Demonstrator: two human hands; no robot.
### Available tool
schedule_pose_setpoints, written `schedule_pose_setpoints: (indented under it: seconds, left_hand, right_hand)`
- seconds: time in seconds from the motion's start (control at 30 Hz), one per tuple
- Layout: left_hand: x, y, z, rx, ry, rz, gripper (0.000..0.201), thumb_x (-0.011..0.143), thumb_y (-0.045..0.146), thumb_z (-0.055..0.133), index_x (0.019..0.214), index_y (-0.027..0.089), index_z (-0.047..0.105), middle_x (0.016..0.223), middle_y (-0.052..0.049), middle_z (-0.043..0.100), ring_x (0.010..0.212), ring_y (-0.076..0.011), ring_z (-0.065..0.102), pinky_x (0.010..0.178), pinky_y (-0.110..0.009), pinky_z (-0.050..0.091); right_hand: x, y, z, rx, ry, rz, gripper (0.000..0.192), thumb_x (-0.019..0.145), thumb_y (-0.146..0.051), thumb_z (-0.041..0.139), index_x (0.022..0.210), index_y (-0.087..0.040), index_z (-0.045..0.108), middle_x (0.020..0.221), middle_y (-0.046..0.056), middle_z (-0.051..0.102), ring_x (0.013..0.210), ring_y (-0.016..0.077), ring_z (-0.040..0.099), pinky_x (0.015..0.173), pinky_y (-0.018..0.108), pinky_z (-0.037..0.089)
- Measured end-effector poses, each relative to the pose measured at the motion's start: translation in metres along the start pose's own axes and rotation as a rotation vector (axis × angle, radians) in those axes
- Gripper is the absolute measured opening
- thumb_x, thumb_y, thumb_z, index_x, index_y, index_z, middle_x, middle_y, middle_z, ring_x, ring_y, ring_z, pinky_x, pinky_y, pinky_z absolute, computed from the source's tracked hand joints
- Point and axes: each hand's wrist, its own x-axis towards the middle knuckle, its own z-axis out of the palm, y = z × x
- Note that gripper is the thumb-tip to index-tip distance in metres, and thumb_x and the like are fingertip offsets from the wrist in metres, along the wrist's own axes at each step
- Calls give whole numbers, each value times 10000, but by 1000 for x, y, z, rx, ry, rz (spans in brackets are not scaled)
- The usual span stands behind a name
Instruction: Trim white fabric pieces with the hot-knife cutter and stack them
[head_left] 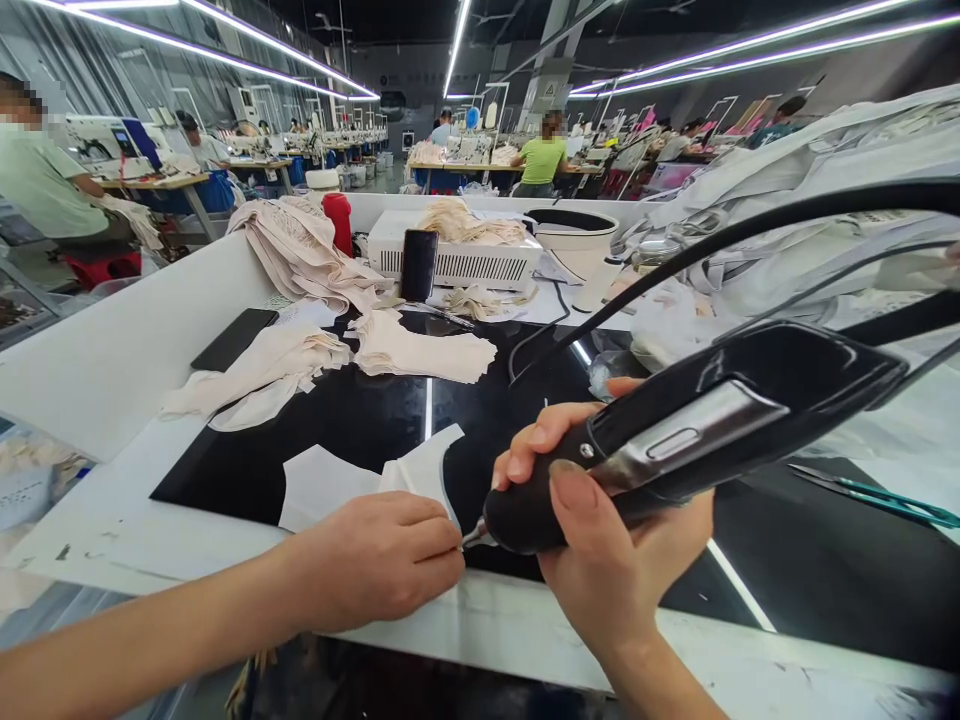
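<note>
My right hand [600, 540] is wrapped round a black corded hand tool [675, 430] with a silver lever and a narrow metal tip pointing down to the left. Beside that tip, my left hand [397, 555] is closed, pinching the near edge of a cut white fabric piece [424, 470]; its fingertips are partly hidden. The tool's tip touches or nearly touches the fabric at my left fingers; I cannot tell which. Another pale flat piece [322, 485] lies just left of it on the glossy black board [510, 420].
Stacks of cream fabric pieces [420, 345] lie farther back, with a dark phone [418, 265] propped against a white vented box [457, 262]. Teal-handled tweezers [877, 492] rest at right. The tool's black cable [720, 225] arches over the board. Several people sit at sewing machines beyond.
</note>
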Motion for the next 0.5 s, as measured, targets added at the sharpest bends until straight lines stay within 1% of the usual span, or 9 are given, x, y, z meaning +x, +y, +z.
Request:
schedule_pose_setpoints:
  seconds: [0.13,0.23,0.37,0.43,0.5]
  left_hand:
    - [3,-2,11,-11,40,32,232,1106,54,526,982,122,711,937,-58,708,884,-193,688,778,-304,590]
    - [0,-5,15,11,2,41,255,1123,66,498,1017,124,722,944,-67,725,893,-187,706,816,-291,614]
    - [-7,-12,16,18,-43,30,318,1135,48,432,1135,127,740,1046,-80,775,1016,-173,737,977,-269,623]
    - [-11,-15,14,16,-40,24,285,1128,49,470,1198,123,737,1121,-88,786,1108,-175,735,1083,-285,600]
    - [-12,-16,12,16,-26,-5,231,1123,74,532,1218,128,736,1178,-96,784,1182,-191,720,1153,-322,573]
  right_hand:
    - [1,-2,-1,-14,12,2,432,857,-327,932,1190,-295,659,835,-42,723,551,144,665,448,279,598]
    - [1,-1,-1,-37,21,-7,447,852,-337,937,1213,-301,675,827,-37,717,543,150,657,435,289,589]
    - [0,-1,-1,-53,21,-4,436,852,-332,931,1211,-311,685,829,-30,709,548,161,655,443,307,586]
    - [0,0,-3,-58,27,-1,452,846,-334,930,1221,-315,678,826,-26,706,547,164,646,448,312,584]
    - [0,0,-4,-70,31,3,462,840,-342,930,1222,-320,671,819,-20,706,548,167,635,453,318,583]
